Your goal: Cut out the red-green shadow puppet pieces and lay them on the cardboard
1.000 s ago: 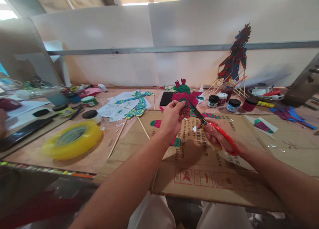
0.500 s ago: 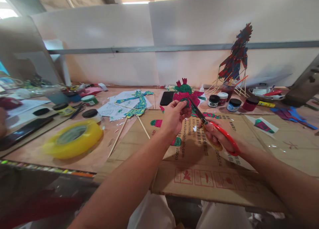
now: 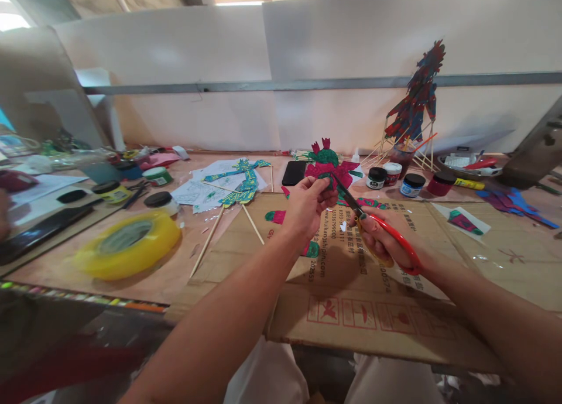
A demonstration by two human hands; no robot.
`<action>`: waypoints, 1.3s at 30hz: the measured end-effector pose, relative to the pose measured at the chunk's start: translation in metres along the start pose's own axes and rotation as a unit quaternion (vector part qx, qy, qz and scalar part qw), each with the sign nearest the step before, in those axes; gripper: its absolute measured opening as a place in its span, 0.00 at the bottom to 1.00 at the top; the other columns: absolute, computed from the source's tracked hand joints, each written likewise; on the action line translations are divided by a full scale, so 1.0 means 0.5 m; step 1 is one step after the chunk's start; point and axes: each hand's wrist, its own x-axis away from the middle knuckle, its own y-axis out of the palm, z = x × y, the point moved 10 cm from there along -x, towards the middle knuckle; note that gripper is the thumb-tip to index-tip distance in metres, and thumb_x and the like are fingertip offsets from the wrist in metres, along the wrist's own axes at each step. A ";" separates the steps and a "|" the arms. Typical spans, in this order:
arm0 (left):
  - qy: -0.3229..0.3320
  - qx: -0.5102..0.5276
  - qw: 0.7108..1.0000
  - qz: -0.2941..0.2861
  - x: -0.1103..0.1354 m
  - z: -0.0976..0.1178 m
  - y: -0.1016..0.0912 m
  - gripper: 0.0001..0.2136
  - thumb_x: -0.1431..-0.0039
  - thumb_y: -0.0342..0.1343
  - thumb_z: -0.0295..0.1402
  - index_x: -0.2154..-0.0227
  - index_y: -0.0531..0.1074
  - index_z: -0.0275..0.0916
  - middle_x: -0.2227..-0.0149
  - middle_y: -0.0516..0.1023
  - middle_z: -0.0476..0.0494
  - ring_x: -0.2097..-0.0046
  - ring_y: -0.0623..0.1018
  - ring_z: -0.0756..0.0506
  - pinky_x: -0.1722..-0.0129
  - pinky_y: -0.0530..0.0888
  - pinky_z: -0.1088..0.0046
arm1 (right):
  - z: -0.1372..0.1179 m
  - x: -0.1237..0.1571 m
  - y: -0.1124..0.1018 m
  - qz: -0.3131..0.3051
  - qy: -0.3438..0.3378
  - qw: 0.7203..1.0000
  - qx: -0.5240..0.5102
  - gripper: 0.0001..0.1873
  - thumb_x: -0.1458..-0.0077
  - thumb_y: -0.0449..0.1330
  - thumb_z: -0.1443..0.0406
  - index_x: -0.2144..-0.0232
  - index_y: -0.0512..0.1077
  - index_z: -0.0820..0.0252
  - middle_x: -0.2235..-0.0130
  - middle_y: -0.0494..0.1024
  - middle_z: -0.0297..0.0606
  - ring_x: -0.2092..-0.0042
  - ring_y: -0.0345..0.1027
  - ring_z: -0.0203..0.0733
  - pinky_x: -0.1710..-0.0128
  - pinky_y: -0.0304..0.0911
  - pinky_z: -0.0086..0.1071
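Note:
My left hand (image 3: 311,208) pinches a small green-and-pink painted paper piece (image 3: 325,176) between thumb and fingers. Red-handled scissors (image 3: 397,235) are gripped in my right hand (image 3: 380,240), their dark blades pointing up and left to the piece at my left fingertips. Right behind the hands is a pink-and-green cut-out figure (image 3: 325,156); where it ends and the pinched piece begins is hard to make out. More painted parts, such as a green-tipped pink piece (image 3: 276,217), lie around my left hand on the cardboard sheet (image 3: 351,275).
To the left sit a yellow tape roll (image 3: 129,243) and a blue-green stick puppet (image 3: 246,184). A black phone (image 3: 293,173) lies behind my hands. Paint jars (image 3: 413,185) line the right, before a standing red-and-blue puppet (image 3: 415,93). A cut-out on white paper (image 3: 465,221) rests at right.
Almost nothing differs. Both hands, the scissors and the paper piece keep the same place; any blade movement is too slight to tell.

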 end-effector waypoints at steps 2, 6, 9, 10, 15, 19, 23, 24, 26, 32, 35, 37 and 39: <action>-0.002 -0.001 1.000 -0.004 0.000 -0.002 0.001 0.19 0.52 0.75 0.28 0.74 0.66 0.40 0.74 0.77 0.52 0.72 0.79 0.50 0.66 0.77 0.73 | 0.001 -0.002 0.001 -0.001 -0.002 1.000 0.001 0.29 0.46 0.62 0.35 0.70 0.62 0.51 0.77 0.60 0.27 0.79 0.51 0.34 0.82 0.49 0.31; -0.007 0.000 1.000 -0.008 0.001 -0.004 0.003 0.18 0.53 0.76 0.28 0.74 0.67 0.40 0.74 0.77 0.53 0.72 0.79 0.50 0.67 0.77 0.73 | -0.001 -0.005 -0.002 0.003 -0.026 0.999 0.024 0.29 0.45 0.62 0.35 0.69 0.63 0.52 0.78 0.62 0.28 0.79 0.52 0.35 0.81 0.52 0.32; -0.007 0.006 1.000 -0.008 0.000 -0.004 0.003 0.18 0.54 0.76 0.27 0.74 0.67 0.40 0.74 0.77 0.53 0.73 0.79 0.51 0.68 0.76 0.73 | 0.004 -0.006 -0.006 0.009 -0.034 0.999 0.017 0.28 0.44 0.62 0.36 0.68 0.65 0.52 0.78 0.62 0.28 0.79 0.52 0.35 0.81 0.51 0.31; -0.006 0.007 1.000 -0.009 0.000 -0.004 0.003 0.18 0.55 0.75 0.27 0.74 0.67 0.40 0.74 0.77 0.53 0.73 0.78 0.51 0.68 0.76 0.74 | 0.007 -0.006 -0.008 0.010 -0.032 0.999 0.013 0.28 0.43 0.62 0.36 0.67 0.66 0.51 0.78 0.61 0.27 0.79 0.52 0.35 0.82 0.51 0.31; -0.003 -0.001 1.000 -0.015 0.000 -0.003 0.005 0.19 0.55 0.76 0.28 0.75 0.67 0.40 0.74 0.77 0.52 0.73 0.79 0.51 0.68 0.77 0.74 | 0.016 -0.004 -0.009 0.016 -0.020 0.999 0.024 0.27 0.41 0.60 0.36 0.68 0.64 0.52 0.79 0.60 0.27 0.79 0.50 0.35 0.83 0.48 0.31; 0.000 0.004 1.000 -0.020 0.000 -0.003 0.007 0.19 0.55 0.76 0.28 0.75 0.66 0.40 0.74 0.77 0.53 0.73 0.78 0.51 0.68 0.76 0.74 | 0.010 -0.002 -0.008 0.019 -0.029 0.999 0.035 0.27 0.40 0.59 0.37 0.69 0.63 0.51 0.78 0.60 0.27 0.80 0.49 0.34 0.84 0.48 0.31; -0.004 0.005 1.000 -0.010 0.001 -0.005 0.003 0.19 0.56 0.76 0.28 0.74 0.66 0.41 0.74 0.77 0.53 0.73 0.79 0.51 0.68 0.76 0.73 | 0.008 -0.003 -0.010 0.022 -0.039 0.998 0.038 0.27 0.39 0.59 0.37 0.69 0.65 0.52 0.77 0.61 0.27 0.79 0.51 0.34 0.83 0.48 0.30; -0.005 0.006 1.000 -0.007 0.000 -0.005 0.001 0.19 0.56 0.76 0.28 0.73 0.66 0.41 0.73 0.78 0.53 0.73 0.79 0.50 0.67 0.76 0.73 | 0.007 -0.004 -0.012 0.023 -0.042 0.998 0.041 0.27 0.38 0.59 0.38 0.69 0.65 0.52 0.77 0.61 0.28 0.79 0.52 0.34 0.83 0.49 0.30; -0.005 0.006 1.000 -0.004 -0.001 -0.004 -0.002 0.19 0.57 0.76 0.28 0.72 0.67 0.41 0.73 0.78 0.52 0.73 0.79 0.50 0.68 0.76 0.72 | 0.006 -0.005 -0.014 0.026 -0.048 0.997 0.050 0.26 0.38 0.59 0.38 0.69 0.65 0.52 0.77 0.63 0.29 0.78 0.54 0.35 0.82 0.50 0.29; 0.006 -0.008 1.000 0.009 -0.012 0.002 -0.015 0.14 0.55 0.75 0.31 0.71 0.73 0.39 0.72 0.80 0.51 0.74 0.78 0.50 0.71 0.73 0.73 | 0.000 -0.004 -0.011 0.018 -0.046 0.998 0.050 0.27 0.42 0.62 0.38 0.69 0.66 0.52 0.78 0.63 0.29 0.79 0.53 0.35 0.83 0.50 0.30; 0.005 -0.008 1.000 0.007 -0.013 -0.001 -0.015 0.13 0.55 0.74 0.29 0.72 0.73 0.39 0.73 0.79 0.51 0.73 0.79 0.50 0.69 0.74 0.72 | -0.001 -0.003 -0.004 0.008 -0.027 1.000 -0.011 0.28 0.45 0.63 0.36 0.69 0.65 0.51 0.78 0.61 0.27 0.79 0.51 0.35 0.83 0.50 0.31; 0.001 -0.007 1.000 0.000 -0.012 -0.004 -0.011 0.14 0.55 0.74 0.29 0.73 0.72 0.39 0.73 0.79 0.51 0.73 0.79 0.50 0.67 0.75 0.72 | -0.005 -0.002 -0.002 0.005 -0.022 0.999 -0.038 0.30 0.47 0.64 0.34 0.68 0.65 0.50 0.78 0.61 0.27 0.80 0.52 0.35 0.83 0.51 0.32; 0.001 -0.007 1.000 -0.007 -0.011 -0.005 -0.008 0.14 0.55 0.74 0.29 0.73 0.72 0.39 0.73 0.79 0.51 0.73 0.79 0.50 0.67 0.74 0.72 | -0.012 -0.002 -0.002 0.002 -0.029 0.999 -0.034 0.31 0.48 0.63 0.32 0.68 0.65 0.50 0.77 0.62 0.28 0.79 0.53 0.36 0.82 0.52 0.33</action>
